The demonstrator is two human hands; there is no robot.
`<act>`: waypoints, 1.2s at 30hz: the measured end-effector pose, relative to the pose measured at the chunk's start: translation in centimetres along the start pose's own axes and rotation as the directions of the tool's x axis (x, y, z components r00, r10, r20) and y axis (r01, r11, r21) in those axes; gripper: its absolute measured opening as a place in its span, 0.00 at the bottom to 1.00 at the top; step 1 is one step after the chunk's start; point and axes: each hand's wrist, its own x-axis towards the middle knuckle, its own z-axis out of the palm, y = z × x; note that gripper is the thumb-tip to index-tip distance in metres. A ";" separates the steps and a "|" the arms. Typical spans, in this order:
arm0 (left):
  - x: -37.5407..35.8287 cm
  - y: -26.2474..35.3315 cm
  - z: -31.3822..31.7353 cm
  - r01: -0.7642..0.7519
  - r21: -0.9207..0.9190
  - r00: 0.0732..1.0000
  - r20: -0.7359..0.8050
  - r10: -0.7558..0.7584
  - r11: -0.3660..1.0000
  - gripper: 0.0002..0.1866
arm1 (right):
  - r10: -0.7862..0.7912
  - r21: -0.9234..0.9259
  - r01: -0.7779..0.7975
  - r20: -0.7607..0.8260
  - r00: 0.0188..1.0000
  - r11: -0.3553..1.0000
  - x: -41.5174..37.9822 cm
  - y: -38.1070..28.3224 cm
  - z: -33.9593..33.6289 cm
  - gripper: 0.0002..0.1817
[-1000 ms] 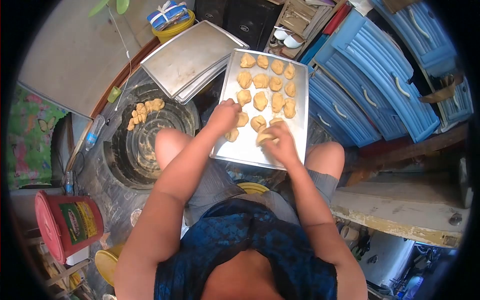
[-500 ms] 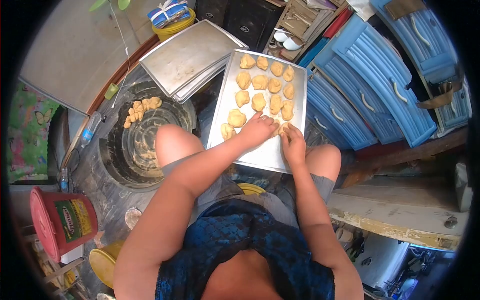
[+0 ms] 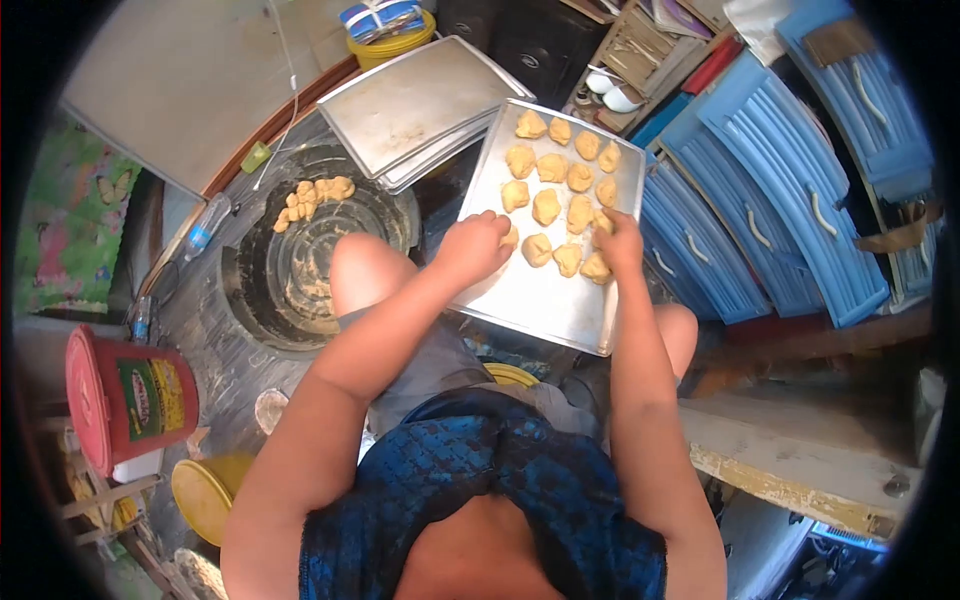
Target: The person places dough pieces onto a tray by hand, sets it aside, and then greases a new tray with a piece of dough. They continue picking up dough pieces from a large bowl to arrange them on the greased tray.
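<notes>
A metal baking tray (image 3: 530, 300) rests across my lap, carrying several lumps of yellowish dough (image 3: 546, 207) in uneven rows. My left hand (image 3: 474, 250) is closed at the tray's left rim, its fingers curled beside a dough lump (image 3: 511, 238) that they partly cover. On the opposite rim, my right hand (image 3: 622, 243) is closed too, with its thumb side close to another dough lump (image 3: 602, 222). The undersides of both hands are hidden. In the lower row sit more dough lumps (image 3: 567, 260), nearer to me.
Left of my knee stands a wide black basin (image 3: 245, 310) with small dough pieces (image 3: 312, 200) inside. Stacked trays (image 3: 410, 100) lie beyond it. Blue drawers (image 3: 760, 170) flank the right side. A red bucket (image 3: 130, 390) and a yellow bucket (image 3: 205, 500) are at lower left.
My hands have parted from the lower dough row, the left moving to the left rim and the right to the right rim. Dough lumps they covered now show. The view has shifted.
</notes>
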 end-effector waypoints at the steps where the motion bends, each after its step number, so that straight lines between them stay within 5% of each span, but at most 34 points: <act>1: -0.7 -0.3 0.4 0.020 0.005 1.000 -0.009 -0.020 1.000 0.13 | 0.017 -0.012 -0.017 0.015 1.000 1.000 0.2 0.2 -0.2 0.24; 4: -2.5 -2.1 3.7 0.077 0.050 0.996 0.047 -0.079 0.996 0.15 | -0.054 -0.203 0.036 -0.083 0.995 0.978 -0.7 -1.3 -0.7 0.25; 6: -2.3 -1.9 4.2 0.172 -0.003 0.976 0.135 -0.170 0.985 0.14 | -0.135 -0.186 0.106 -0.154 0.979 0.977 -1.5 -2.7 -0.6 0.25; 12: -3.3 -1.1 0.3 0.112 -0.058 0.959 0.268 -0.093 0.992 0.24 | -0.419 0.051 0.419 -0.009 0.908 0.906 -4.2 -12.9 1.5 0.24; 14: -3.3 -2.5 -3.8 0.163 -0.105 0.980 0.135 -0.149 0.981 0.24 | -0.473 0.114 0.468 0.017 0.881 0.876 -2.9 -16.6 3.2 0.23; 15: -3.5 -5.0 -4.5 0.126 -0.181 0.986 -0.083 -0.143 0.975 0.24 | -0.533 0.200 0.517 0.032 0.846 0.832 -2.1 -19.4 4.4 0.23; 16: -3.9 -8.1 -5.3 0.074 -0.246 0.943 -0.297 -0.147 0.967 0.23 | -0.590 0.286 0.556 0.043 0.806 0.780 -1.3 -22.3 5.9 0.23; 18: -5.1 -14.3 -8.0 0.236 -0.412 0.788 -0.449 -0.421 0.880 0.21 | -0.639 0.276 0.596 0.095 0.763 0.754 0.0 -28.3 10.0 0.24; 22: -8.6 -32.9 -6.6 0.575 -0.480 0.511 -0.422 -0.749 0.662 0.24 | -0.532 0.078 0.590 0.538 0.653 0.803 0.8 -39.5 20.9 0.25; 24: -10.6 -40.2 -5.1 0.766 -0.360 0.489 -0.212 -0.846 0.533 0.24 | -0.401 -0.030 0.602 0.719 0.567 0.798 0.1 -43.1 25.9 0.24; 26: -11.3 -45.3 -3.6 0.818 -0.280 0.462 -0.201 -0.864 0.503 0.25 | -0.274 -0.055 0.654 0.879 0.391 0.755 -1.0 -42.9 30.3 0.23; 27: -11.4 -47.5 -2.6 0.857 -0.188 0.449 -0.185 -0.874 0.480 0.26 | -0.257 -0.058 0.651 0.889 0.378 0.757 -1.0 -42.5 31.7 0.23; 29: -10.3 -50.8 -0.9 0.858 -0.137 0.471 -0.175 -0.865 0.495 0.27 | -0.108 0.051 0.713 0.994 0.034 0.699 -0.7 -43.5 30.8 0.23; 30: -9.2 -52.5 -0.2 0.849 -0.081 0.500 -0.193 -0.844 0.522 0.29 | -0.083 0.038 0.718 0.996 0.028 0.695 -0.6 -43.3 30.8 0.23; 32: -7.0 -55.2 1.6 0.804 -0.030 0.579 -0.194 -0.792 0.594 0.32 | -0.312 0.108 0.800 0.945 0.102 0.590 -0.4 -42.4 30.6 0.27; 36: -2.8 -59.5 4.7 0.768 0.078 0.640 -0.153 -0.753 0.636 0.37 | -0.265 0.106 0.718 0.958 0.112 0.688 1.5 -41.5 30.8 0.28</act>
